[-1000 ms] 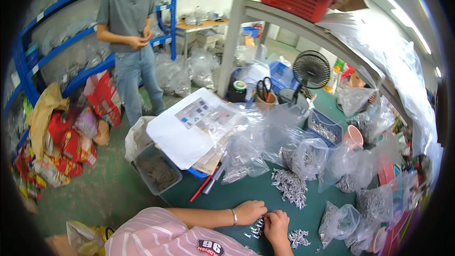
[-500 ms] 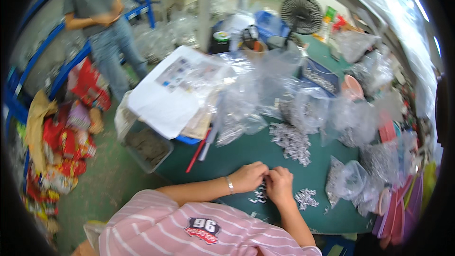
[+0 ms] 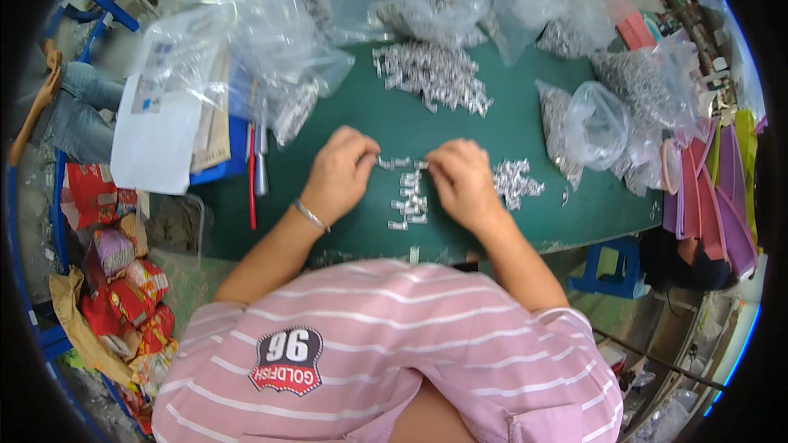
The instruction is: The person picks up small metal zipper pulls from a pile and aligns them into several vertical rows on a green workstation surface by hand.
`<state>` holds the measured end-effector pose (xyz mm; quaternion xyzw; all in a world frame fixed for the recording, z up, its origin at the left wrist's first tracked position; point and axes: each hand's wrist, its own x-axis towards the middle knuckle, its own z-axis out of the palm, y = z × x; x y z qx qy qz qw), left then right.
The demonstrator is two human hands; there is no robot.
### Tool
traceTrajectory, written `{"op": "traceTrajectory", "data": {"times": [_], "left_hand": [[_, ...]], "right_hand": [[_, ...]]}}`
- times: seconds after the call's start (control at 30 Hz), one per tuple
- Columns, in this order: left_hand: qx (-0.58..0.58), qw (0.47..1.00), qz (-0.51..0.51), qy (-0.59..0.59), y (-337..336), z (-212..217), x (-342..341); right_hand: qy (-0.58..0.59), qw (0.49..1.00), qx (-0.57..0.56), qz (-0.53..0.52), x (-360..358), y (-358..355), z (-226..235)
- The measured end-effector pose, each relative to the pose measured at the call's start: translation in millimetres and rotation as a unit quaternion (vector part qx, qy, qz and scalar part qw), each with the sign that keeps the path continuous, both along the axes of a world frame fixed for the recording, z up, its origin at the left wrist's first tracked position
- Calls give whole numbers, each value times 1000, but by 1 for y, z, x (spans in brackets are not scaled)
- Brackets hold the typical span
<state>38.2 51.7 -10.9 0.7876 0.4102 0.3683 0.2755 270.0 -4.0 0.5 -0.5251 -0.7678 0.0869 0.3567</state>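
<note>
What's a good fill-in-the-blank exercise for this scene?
1. The tabletop is ____.
2. Of the large heap and small heap of silvery pieces, the right hand is nearer the ____ one.
3. The pink shirt has ____ stripes.
4. The stool is ____.
Missing words: green; small; white; blue.

White papers point(image 3: 156, 143) and a red pen point(image 3: 252, 189) lie toward the left edge of the bench point(image 3: 513, 123). Purple strips point(image 3: 730, 184) hang by its right edge, near a blue stool point(image 3: 630, 268).

Green table point(image 3: 513, 127) | large silver-parts heap point(image 3: 432, 75) (loose, spread) | smaller heap point(image 3: 517, 184) | laid-out pieces point(image 3: 408, 187) | filled bags point(image 3: 557, 127)
</note>
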Motion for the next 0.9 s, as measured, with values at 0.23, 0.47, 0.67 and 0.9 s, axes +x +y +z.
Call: {"op": "traceTrajectory", "data": {"times": [0.23, 0.47, 0.67, 0.9], "left_hand": [[29, 996, -54, 61, -6, -1, 6], [35, 993, -65, 96, -7, 1, 8], [27, 995, -72, 67, -14, 3, 17], [0, 990, -58, 128, -15, 6, 6]], "right_hand": [[-4, 999, -17, 33, -10, -11, -5], [8, 1000, -23, 15, -2, -6, -8], [-40, 998, -45, 30, -21, -6, -7], [-13, 999, -44, 12, -3, -10, -1]]}}
